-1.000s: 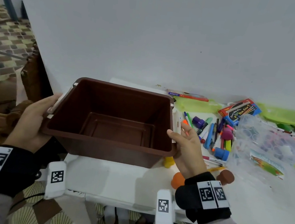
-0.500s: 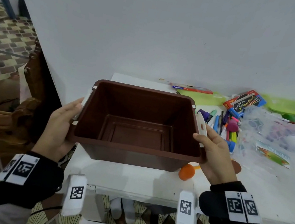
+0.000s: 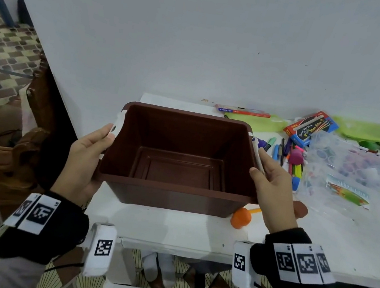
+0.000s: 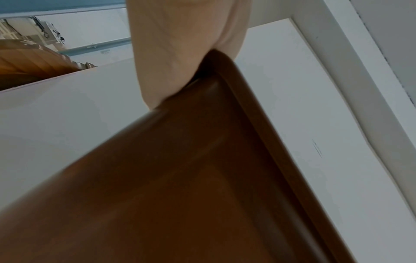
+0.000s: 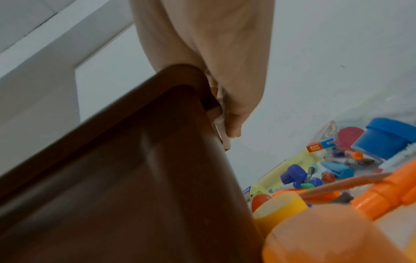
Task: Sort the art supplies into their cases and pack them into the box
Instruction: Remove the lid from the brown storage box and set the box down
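Observation:
An empty brown plastic box (image 3: 173, 188) with white side latches sits between my two hands over the left end of the white table (image 3: 172, 229). My left hand (image 3: 87, 151) grips its left rim, thumb on the latch. My right hand (image 3: 274, 182) grips the right rim. The left wrist view shows the box's underside (image 4: 180, 178) below my left hand (image 4: 175, 53). In the right wrist view, my right hand (image 5: 213, 53) curls round the box's (image 5: 112, 178) corner latch. Whether the box touches the table, I cannot tell.
Loose markers and pens (image 3: 287, 155) lie just right of the box, beside a clear plastic bag (image 3: 344, 170). An orange pot (image 3: 242, 218) stands at the box's front right corner. A paint-brush carton (image 3: 310, 129) and green pouches (image 3: 366, 130) line the wall. A wooden chair (image 3: 11, 155) is left.
Both hands have carried the box to the right, from beyond the table's left edge to over its left end. The grip on both rims is unchanged.

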